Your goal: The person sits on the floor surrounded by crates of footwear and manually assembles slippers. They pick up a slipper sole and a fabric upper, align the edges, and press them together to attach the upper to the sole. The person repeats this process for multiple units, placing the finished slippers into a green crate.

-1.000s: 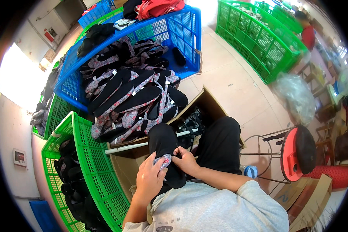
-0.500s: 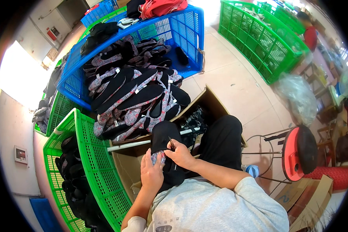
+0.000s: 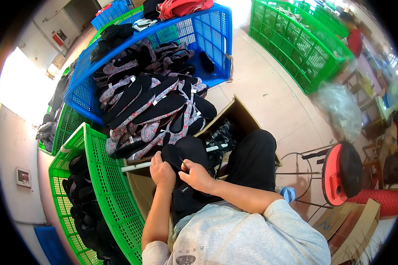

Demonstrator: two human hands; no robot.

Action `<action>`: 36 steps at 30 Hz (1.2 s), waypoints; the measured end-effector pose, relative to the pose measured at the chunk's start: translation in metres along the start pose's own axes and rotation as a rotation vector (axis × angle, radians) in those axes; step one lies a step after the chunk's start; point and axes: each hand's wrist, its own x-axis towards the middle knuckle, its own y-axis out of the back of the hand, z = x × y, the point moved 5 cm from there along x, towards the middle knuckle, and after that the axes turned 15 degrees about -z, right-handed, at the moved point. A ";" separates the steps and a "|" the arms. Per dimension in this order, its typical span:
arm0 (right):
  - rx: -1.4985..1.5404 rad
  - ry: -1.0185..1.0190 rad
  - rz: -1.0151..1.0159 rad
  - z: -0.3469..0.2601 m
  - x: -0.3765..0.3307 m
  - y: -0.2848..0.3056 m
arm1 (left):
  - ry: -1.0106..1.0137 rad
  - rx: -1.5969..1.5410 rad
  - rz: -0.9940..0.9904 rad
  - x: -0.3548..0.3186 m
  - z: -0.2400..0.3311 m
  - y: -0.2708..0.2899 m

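My left hand is closed round a black slipper lying over my left thigh. Its dark sole side faces up, and the rest is hidden by my fingers. Close beside it, my right hand grips small dark snips, their thin tip pointing toward the slipper. Past my knees, floral slippers with black soles are heaped up, spilling over the front of a blue crate.
A green crate of black slippers stands at my left. Between my knees, an open cardboard box holds dark patterned items, with a white bar across it. A red-and-black stool and another green crate are at right.
My left hand has moved up and left, turning the slipper so the floral patch under my fingers is out of sight. My right hand has shifted slightly left and down with the snips.
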 end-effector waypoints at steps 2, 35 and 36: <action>0.003 0.002 -0.004 0.002 0.001 -0.003 | 0.010 0.055 -0.024 0.004 -0.002 -0.003; 0.757 -0.092 -0.349 0.021 -0.034 0.011 | -0.020 -2.394 -0.094 -0.042 0.017 0.045; 0.767 -0.098 -0.351 0.017 -0.034 0.011 | -0.077 -2.441 -0.091 -0.040 0.025 0.049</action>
